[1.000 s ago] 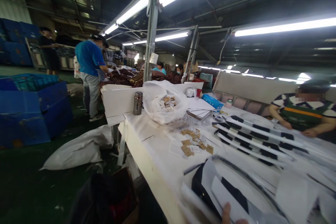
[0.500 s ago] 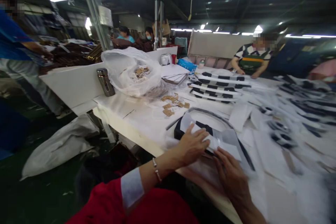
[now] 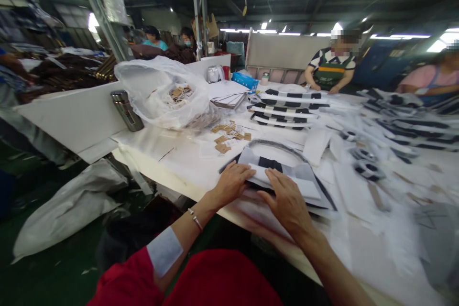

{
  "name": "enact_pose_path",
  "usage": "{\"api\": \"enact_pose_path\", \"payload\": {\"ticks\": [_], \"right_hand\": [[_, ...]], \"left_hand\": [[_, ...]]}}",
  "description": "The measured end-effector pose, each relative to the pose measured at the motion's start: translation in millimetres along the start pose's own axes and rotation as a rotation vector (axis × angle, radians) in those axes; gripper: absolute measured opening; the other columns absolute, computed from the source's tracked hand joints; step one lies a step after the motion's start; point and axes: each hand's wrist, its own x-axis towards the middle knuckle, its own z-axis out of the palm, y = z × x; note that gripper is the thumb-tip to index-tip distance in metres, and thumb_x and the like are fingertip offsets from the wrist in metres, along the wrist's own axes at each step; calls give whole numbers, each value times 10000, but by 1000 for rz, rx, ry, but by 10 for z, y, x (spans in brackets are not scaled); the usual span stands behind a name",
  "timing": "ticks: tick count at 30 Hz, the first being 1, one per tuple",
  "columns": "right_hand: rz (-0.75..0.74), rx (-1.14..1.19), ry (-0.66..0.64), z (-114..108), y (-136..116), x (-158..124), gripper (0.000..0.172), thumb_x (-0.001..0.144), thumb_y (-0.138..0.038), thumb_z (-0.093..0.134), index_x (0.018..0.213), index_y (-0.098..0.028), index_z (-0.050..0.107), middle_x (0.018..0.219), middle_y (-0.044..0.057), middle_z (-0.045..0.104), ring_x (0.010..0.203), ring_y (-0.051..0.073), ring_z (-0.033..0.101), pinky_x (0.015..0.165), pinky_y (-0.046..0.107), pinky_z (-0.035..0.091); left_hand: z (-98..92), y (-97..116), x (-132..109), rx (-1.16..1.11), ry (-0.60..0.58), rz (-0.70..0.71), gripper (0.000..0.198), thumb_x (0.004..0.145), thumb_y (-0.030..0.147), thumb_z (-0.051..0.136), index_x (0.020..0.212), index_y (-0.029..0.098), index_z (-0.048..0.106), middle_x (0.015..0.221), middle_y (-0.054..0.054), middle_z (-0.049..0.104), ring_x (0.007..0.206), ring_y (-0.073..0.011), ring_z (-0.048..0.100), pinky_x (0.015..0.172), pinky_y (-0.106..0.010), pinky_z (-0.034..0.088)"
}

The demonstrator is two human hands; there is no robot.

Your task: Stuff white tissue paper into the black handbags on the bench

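A folded black-and-white striped garment in a clear bag (image 3: 287, 165) lies on the white table (image 3: 186, 158) in front of me. My left hand (image 3: 231, 182) rests on the bag's near left edge, fingers curled over it. My right hand (image 3: 287, 203) lies flat on the bag's near middle, fingers stretched forward and pressed on the plastic. A bracelet circles my left wrist. Small brown paper tags (image 3: 227, 134) are scattered just beyond the garment.
A steel flask (image 3: 126, 111) and a clear plastic bag of tags (image 3: 165, 93) stand at the table's left. Rows of bagged striped garments (image 3: 287, 107) fill the far side. A person in a striped shirt (image 3: 332, 69) works opposite; another in pink (image 3: 430, 79) is at the right. White sacks (image 3: 68, 208) lie on the floor.
The view swung down and right from the hall to the table. Both my hands came into sight and settled on the bagged garment, sliding slightly toward its near edge.
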Motion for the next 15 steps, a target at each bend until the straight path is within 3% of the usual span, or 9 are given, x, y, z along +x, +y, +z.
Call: {"api": "enact_pose_path", "payload": {"ticks": [4,6,9,12,15], "right_hand": [[-28,20,-39,284,-78,36,409,941,-270,504,1328,-138,520,1304,178,640,1219,303,587,1050,518,444],[-23,25,-27,357,-82,-15,420,939,-220,473,1352,-147,495,1315,167,637,1231,293,582,1066,520,432],[-14,28,-10,373,-91,-77,475,928,-193,464,1401,-156,447,1371,158,598,1280,285,544,1101,524,398],[3,15,-8,356,-111,-71,478,924,-200,476,1399,-146,449,1385,162,585,1302,285,523,1116,519,382],[24,-1,-15,353,-125,-23,473,935,-234,490,1397,-141,446,1372,167,593,1300,287,524,1116,515,381]], "left_hand": [[-103,11,-66,-82,76,24,585,898,376,646,1406,200,415,1451,-130,520,1359,-235,469,1159,-478,344],[-143,4,-97,-139,137,13,501,919,399,615,1349,189,465,1464,-134,504,1356,-224,472,1135,-432,387],[-215,-15,-90,-219,192,-72,275,987,382,492,1161,199,601,1346,-97,604,1242,-188,564,1060,-348,457],[-292,-44,0,-208,106,-115,330,1035,366,363,1035,219,659,1127,-38,706,1081,-159,637,1006,-322,468],[-309,-82,123,-70,-52,-133,388,1034,418,359,927,221,677,986,-8,733,1002,-174,655,1036,-390,416]]}}
